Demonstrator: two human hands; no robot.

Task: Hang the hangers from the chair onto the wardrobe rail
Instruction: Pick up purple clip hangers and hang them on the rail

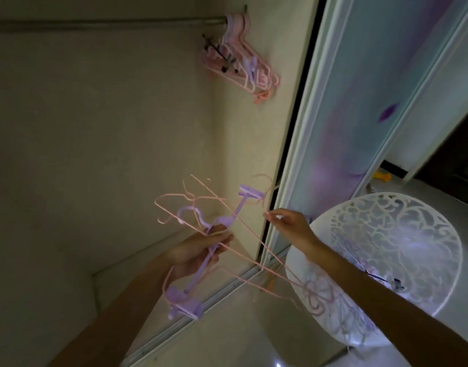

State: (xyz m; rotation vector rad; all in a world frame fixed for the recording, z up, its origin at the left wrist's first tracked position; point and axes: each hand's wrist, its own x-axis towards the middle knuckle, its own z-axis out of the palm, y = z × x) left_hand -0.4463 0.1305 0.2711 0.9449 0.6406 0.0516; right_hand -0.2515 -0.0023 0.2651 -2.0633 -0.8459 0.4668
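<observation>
Two hands work in front of the open wardrobe, held apart. We see the rail [103, 22] running along the top left, with a bunch of pink hangers [239, 62] already hung at its right end. Lower down, the left hand [198, 251] grips a lilac clip hanger [198, 256] together with thin pink wire hangers [243, 250]. To its right, the right hand [291, 227] pinches one of those pink wires between fingertips. Farthest right stands the white chair [386, 250], more hangers lying on its seat.
</observation>
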